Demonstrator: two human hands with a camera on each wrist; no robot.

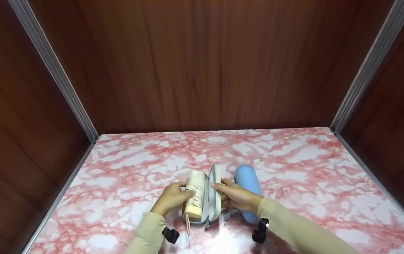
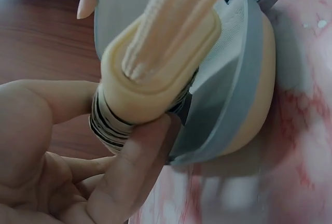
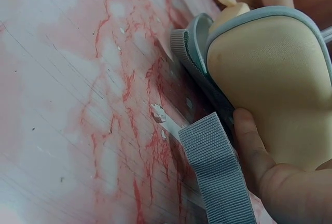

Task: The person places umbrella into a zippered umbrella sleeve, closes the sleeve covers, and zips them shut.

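Left hand (image 1: 171,198) grips a cream, patterned fabric folding umbrella (image 1: 198,183) with a pale end cap and cord loop (image 1: 188,225); umbrella is over the left half of an open cream shell case with grey-blue rim (image 1: 205,208) (can't tell how deep it sits). Right hand (image 1: 239,195) pinches the case's raised right half (image 1: 217,210). Next, just beside: smooth blue, round-ended, elongated case (image 1: 247,178), partly behind the right hand, on the red-and-white marbled tabletop (image 1: 127,165).
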